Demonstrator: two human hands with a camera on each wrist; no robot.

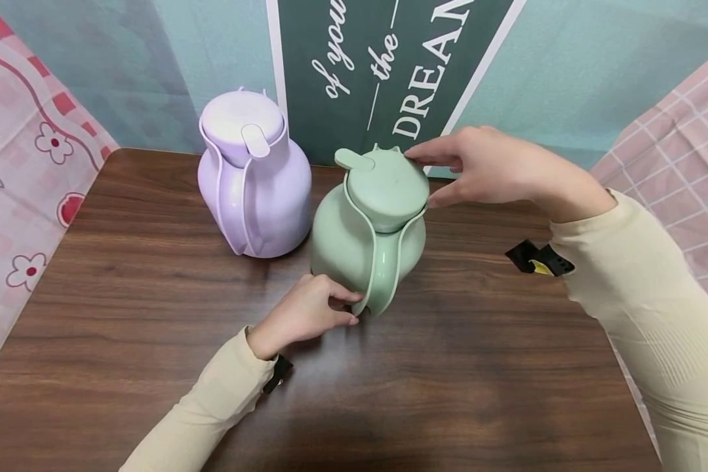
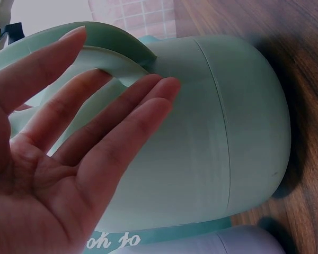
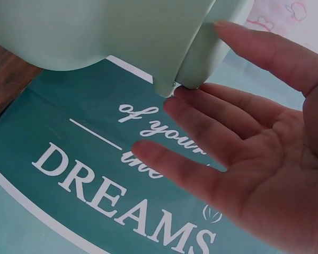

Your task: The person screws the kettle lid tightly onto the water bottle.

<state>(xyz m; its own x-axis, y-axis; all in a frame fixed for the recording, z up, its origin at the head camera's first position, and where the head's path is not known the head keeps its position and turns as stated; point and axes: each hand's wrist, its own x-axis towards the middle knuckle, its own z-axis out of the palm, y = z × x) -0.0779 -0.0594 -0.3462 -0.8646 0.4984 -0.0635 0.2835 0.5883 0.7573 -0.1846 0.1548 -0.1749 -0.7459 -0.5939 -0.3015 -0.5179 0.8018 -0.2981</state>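
Note:
A pale green jug (image 1: 342, 229) with a lid (image 1: 389, 190) stands on the table, its handle (image 1: 383, 275) facing the near side. Beside the lower end of that handle is my left hand (image 1: 309, 308); thumb and index finger come up to its edge, and the other fingers lie nearly straight beside the body in the left wrist view. My right hand (image 1: 484, 164) reaches the lid from the right. In the right wrist view its thumb touches the lid's side, and its extended fingertips meet the rim near the spout.
A lilac jug (image 1: 277, 196) of the same shape stands to the left of the green one. Behind them hangs a teal cloth (image 1: 224, 39) with a dark green lettered panel (image 1: 354, 124). Patterned pink cloths flank the brown wooden table (image 1: 448, 393).

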